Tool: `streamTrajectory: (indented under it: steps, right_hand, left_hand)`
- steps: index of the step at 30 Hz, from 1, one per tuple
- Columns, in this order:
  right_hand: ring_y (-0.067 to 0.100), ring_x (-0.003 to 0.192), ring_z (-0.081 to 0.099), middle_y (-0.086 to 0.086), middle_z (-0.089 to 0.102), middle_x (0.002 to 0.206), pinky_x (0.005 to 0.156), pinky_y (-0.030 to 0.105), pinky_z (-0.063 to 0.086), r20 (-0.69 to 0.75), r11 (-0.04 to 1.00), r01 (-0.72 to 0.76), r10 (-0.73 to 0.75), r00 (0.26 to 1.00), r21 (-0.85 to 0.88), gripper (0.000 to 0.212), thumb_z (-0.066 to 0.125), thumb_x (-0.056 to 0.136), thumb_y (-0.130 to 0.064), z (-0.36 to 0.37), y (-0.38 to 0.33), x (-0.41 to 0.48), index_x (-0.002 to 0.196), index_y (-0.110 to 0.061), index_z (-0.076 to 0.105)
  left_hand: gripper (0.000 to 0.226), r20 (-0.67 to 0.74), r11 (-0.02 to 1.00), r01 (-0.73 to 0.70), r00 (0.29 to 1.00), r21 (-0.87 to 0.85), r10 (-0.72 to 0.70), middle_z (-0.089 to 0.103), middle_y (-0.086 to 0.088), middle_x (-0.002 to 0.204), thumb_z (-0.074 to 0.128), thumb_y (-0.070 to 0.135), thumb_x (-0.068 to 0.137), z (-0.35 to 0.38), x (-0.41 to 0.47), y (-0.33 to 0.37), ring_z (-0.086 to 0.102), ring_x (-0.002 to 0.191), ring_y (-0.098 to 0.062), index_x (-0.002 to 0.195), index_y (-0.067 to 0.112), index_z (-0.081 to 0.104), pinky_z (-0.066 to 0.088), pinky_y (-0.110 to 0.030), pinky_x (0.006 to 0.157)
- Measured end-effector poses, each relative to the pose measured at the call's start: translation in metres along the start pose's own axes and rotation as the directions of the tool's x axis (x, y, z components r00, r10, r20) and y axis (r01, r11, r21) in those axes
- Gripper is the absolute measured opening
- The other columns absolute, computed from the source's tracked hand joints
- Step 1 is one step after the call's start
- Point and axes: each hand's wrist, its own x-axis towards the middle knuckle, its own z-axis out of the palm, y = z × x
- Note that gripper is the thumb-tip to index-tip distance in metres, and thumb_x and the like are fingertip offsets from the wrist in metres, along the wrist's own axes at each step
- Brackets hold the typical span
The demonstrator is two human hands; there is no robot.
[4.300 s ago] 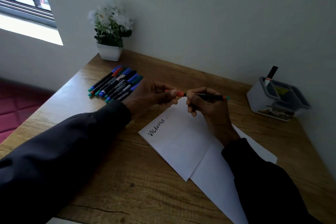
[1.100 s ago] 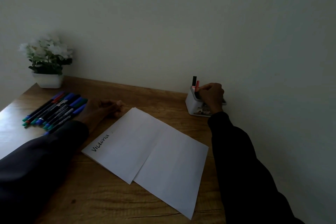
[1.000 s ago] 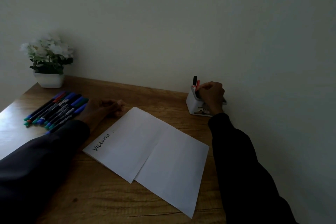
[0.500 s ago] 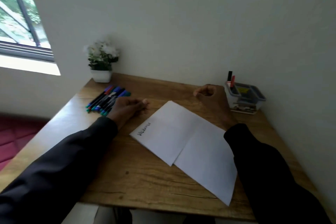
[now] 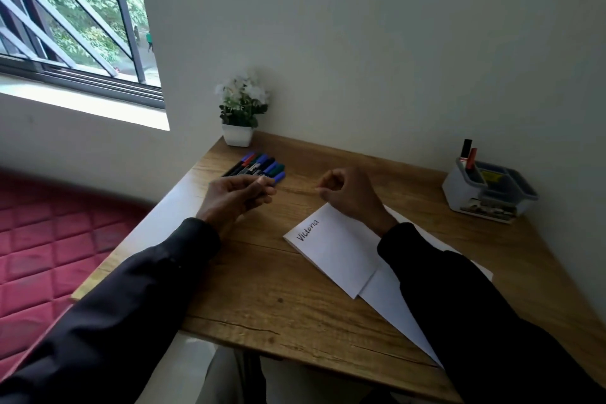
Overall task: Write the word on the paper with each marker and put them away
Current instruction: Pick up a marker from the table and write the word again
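On the wooden table (image 5: 262, 289) the row of markers (image 5: 262, 167) lies at the far left, just on the near side of a potted plant (image 5: 242, 108) with white flowers that stands against the wall. The left hand (image 5: 234, 197) is over the near ends of that row, its fingers curled inward with the thumb laid across them. Something dark shows between thumb and fingers, but I cannot tell whether it is a marker being held or only the row behind. The right hand (image 5: 349, 195) is near the middle of the table, at the far edge of the paper (image 5: 334, 252). Its fingers are curled into a loose fist, thumb and forefinger tips close together, with nothing in them. The paper is a white folded sheet lying slantwise right of centre, with the right forearm in its dark sleeve (image 5: 459, 305) across it. The word "Victoria" (image 5: 307, 229) is written in dark ink along the paper's far left edge. At the far right, near the wall, stands a grey desk organiser (image 5: 492, 193) with several compartments. A black marker (image 5: 466, 148) and a red marker (image 5: 471, 157) stand side by side in its left compartment. A barred window (image 5: 72, 20) is at the far left, and a red quilted surface (image 5: 32, 256) lies below the table's left edge.
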Motion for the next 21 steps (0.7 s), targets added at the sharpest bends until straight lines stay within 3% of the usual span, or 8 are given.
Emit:
streamTrajectory:
  steps: [4,7,9,13,18,21]
  right_hand:
    - [0.009,0.091,0.068,0.004,0.076,0.104,0.079,0.011,0.050,0.104,0.983,0.167,-0.159,0.982,-0.079,0.022,0.077,0.086,-0.006,0.023,-0.021,0.024,0.107,-0.010,0.075]
    - [0.007,0.099,0.065,0.006,0.072,0.120,0.078,0.006,0.043,0.189,0.956,0.259,-0.230,0.954,-0.141,0.036,0.069,0.087,0.002,0.038,-0.026,0.040,0.121,-0.011,0.071]
    - [0.011,0.096,0.064,0.008,0.071,0.124,0.078,0.014,0.043,0.257,0.934,0.307,-0.256,0.932,-0.183,0.041,0.063,0.088,0.003,0.046,-0.024,0.047,0.125,-0.013,0.069]
    - [0.020,0.109,0.062,0.008,0.068,0.122,0.090,0.028,0.048,0.314,0.904,0.367,-0.291,0.904,-0.219,0.032,0.064,0.092,-0.002,0.054,-0.018,0.049,0.121,-0.014,0.069]
    - [0.013,0.111,0.045,0.003,0.056,0.118,0.090,0.026,0.040,0.322,0.852,0.436,-0.342,0.883,-0.290,0.021,0.069,0.094,-0.015,0.050,-0.009,0.046,0.114,-0.017,0.069]
    - [0.011,0.108,0.044,-0.003,0.054,0.109,0.086,0.025,0.038,0.303,0.850,0.436,-0.350,0.887,-0.296,0.011,0.071,0.093,-0.015,0.041,-0.003,0.041,0.104,-0.016,0.069]
  left_hand:
    - [0.028,-0.054,0.997,-0.027,0.998,-0.079,0.023,0.073,-0.020,0.105,0.065,0.014,0.092,-0.006,0.002,0.002,0.070,0.096,-0.025,0.113,-0.003,0.069,0.058,-0.031,0.089]
    - [0.024,-0.106,0.989,-0.035,0.994,-0.143,0.020,0.074,-0.016,0.099,0.063,0.012,0.094,-0.009,0.004,0.004,0.072,0.091,-0.020,0.113,-0.002,0.069,0.060,-0.026,0.080]
    - [0.026,-0.130,0.983,-0.039,0.991,-0.179,0.016,0.074,-0.016,0.099,0.064,0.012,0.093,-0.012,0.007,0.004,0.072,0.092,-0.021,0.114,-0.003,0.068,0.059,-0.024,0.078]
    - [0.029,-0.136,0.976,-0.041,0.991,-0.213,0.012,0.073,-0.017,0.101,0.065,0.014,0.093,-0.015,0.011,0.001,0.070,0.094,-0.023,0.115,-0.004,0.068,0.059,-0.027,0.083]
    - [0.026,-0.136,0.974,-0.047,0.991,-0.221,0.017,0.074,-0.014,0.097,0.065,0.016,0.093,-0.012,0.014,0.000,0.071,0.094,-0.022,0.112,-0.001,0.069,0.059,-0.028,0.085]
    - [0.022,-0.144,0.974,-0.047,0.989,-0.223,0.015,0.075,-0.012,0.093,0.063,0.016,0.094,-0.011,0.013,0.001,0.072,0.090,-0.019,0.108,0.001,0.070,0.059,-0.030,0.086]
